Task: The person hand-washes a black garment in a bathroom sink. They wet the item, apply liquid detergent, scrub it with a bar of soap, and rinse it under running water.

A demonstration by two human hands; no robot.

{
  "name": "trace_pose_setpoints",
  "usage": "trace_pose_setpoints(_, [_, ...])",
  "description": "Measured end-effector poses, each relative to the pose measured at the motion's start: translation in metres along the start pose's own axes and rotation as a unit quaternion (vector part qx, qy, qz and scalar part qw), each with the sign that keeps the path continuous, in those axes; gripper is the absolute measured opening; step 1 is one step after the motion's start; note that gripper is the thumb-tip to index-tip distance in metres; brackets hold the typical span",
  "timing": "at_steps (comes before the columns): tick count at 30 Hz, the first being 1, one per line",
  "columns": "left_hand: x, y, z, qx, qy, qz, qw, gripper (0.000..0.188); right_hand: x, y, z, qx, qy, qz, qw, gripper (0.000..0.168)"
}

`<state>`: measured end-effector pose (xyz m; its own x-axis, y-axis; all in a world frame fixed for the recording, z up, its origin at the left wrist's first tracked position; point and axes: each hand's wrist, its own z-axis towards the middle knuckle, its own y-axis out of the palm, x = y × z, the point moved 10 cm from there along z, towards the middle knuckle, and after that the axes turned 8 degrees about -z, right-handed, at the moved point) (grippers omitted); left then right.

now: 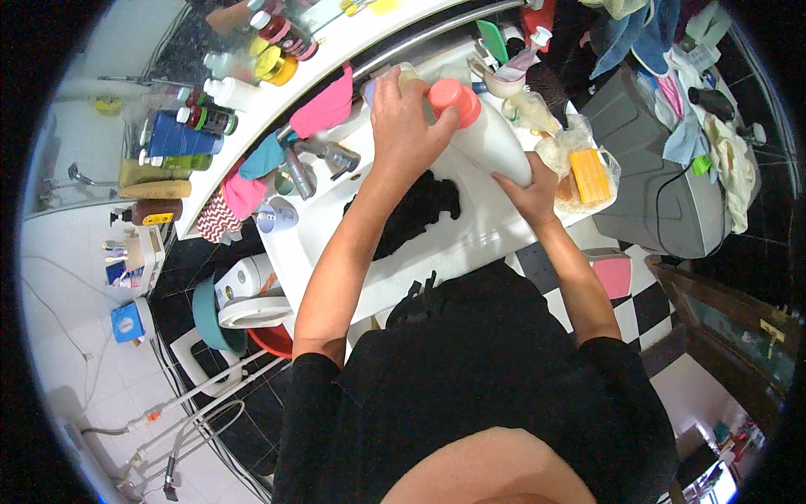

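A large white plastic bottle (504, 151) with a coral-pink cap (448, 96) is tilted over the right side of a white sink basin (315, 233). My right hand (532, 189) grips the bottle near its lower end. At the cap end is my left hand (409, 116), its thumb against the cap's edge and its fingers spread; whether it grips the cap is not clear. Dark cloth (422, 214) lies bunched in the basin below my left forearm. Left of that hand stands a metal faucet (327, 154), near a printed cup (277, 215) on the basin's left rim.
A white shelf (352, 31) curves behind the sink, with bottles at its left and pink cloths (324, 107) below it. Right of the basin lie a yellow sponge (590, 176) in a plastic bag and a ladle-like cup (504, 82). A grey washing machine (648, 170) stands farther right.
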<state>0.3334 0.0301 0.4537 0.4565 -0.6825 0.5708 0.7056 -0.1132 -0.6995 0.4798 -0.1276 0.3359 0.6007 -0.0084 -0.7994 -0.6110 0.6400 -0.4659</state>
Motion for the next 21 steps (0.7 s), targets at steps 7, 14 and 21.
trace_pose_setpoints(7, [-0.004,0.044,0.008,-0.054,-0.016,-0.008,0.998,0.050,0.044,0.000,-0.003,0.022,-0.014,-0.034,0.999,0.043])
trace_pose_setpoints(14, [0.040,0.069,-0.013,-0.089,0.020,0.026,0.995,0.066,0.068,-0.002,-0.030,-0.080,0.009,-0.103,0.991,0.056])
trace_pose_setpoints(21, [0.001,0.034,-0.051,-0.011,-0.047,-0.090,0.995,0.085,-0.062,-0.041,0.053,-0.139,-0.188,-0.140,0.962,0.065])
